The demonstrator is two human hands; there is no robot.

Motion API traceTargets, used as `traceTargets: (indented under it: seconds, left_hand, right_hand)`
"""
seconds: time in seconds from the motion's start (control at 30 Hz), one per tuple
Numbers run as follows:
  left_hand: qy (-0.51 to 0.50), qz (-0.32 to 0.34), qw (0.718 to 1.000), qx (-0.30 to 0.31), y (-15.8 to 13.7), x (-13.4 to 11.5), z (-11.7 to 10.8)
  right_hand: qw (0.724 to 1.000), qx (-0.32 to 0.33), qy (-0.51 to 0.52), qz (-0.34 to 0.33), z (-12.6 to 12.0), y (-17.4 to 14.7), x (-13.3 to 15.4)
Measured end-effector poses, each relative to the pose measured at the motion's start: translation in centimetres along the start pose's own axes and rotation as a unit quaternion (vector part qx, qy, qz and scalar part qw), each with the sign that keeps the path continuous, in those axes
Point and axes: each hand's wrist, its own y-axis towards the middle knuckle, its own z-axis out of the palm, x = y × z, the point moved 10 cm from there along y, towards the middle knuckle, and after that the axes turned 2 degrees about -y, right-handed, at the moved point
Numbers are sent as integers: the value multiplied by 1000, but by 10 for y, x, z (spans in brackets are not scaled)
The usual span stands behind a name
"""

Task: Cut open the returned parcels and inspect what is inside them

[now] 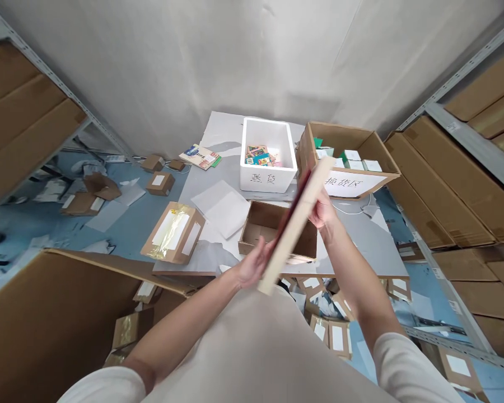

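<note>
A thick book (pixel 298 226) with a cream edge towards me and a dark red cover is tilted in the air, blurred by motion. My left hand (pixel 252 266) holds its lower end, the thumb pointing up along the cover. Near the upper end my right hand (pixel 322 211) grips the other side, its fingers partly hidden. Below the book, an open cardboard box (pixel 247 247) stands at the table's front edge; the part of its inside that shows has nothing in it.
On the grey table (pixel 353 229) stand a white foam box (pixel 262 180) with small colourful packs and a large carton (pixel 386 162) with white-green boxes. A taped parcel (pixel 174 232), paper (pixel 224 207) and booklets (pixel 199 157) lie left. Shelves flank the table; a big carton (pixel 59 313) stands front left.
</note>
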Motion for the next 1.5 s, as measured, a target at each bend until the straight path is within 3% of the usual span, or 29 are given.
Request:
traceTargets:
  seconds: [0.1, 0.2, 0.3, 0.37, 0.97, 1.1, 1.2, 1.3, 1.5]
  left_hand:
    - [-17, 68, 997, -23, -15, -23, -8]
    - [70, 104, 987, -102, -27, -38, -35]
    - [177, 166, 950, -196, -33, -53, -60]
    - [215, 194, 930, -227, -33, -58, -68]
    - [216, 188, 934, -212, -34, -52, -69]
    - [155, 200, 945, -208, -28, -51, -65]
    - [59, 162, 971, -167, -15, -42, -56]
    - [-24, 59, 991, -114, 3, -21, -46]
    - [-62, -79, 993, -56, 24, 3, -22]
  right_hand:
    - [999, -42, 30, 4, -11, 0, 1]
    - [997, -69, 20, 1, -20, 3, 6]
    - [998, -61, -7, -31, -22, 8, 19]
    - [998, -45, -26, -37, -21, 12, 22]
    - [998, -33, -45, -40, -16, 7, 32]
    - [998, -21, -41, -36, -20, -1, 38]
    - [999, -3, -24, -34, -16, -1, 37]
    - [999, 12, -4, -51, -6, 11, 31]
    - [993, 115, 26, 18, 28, 32, 9]
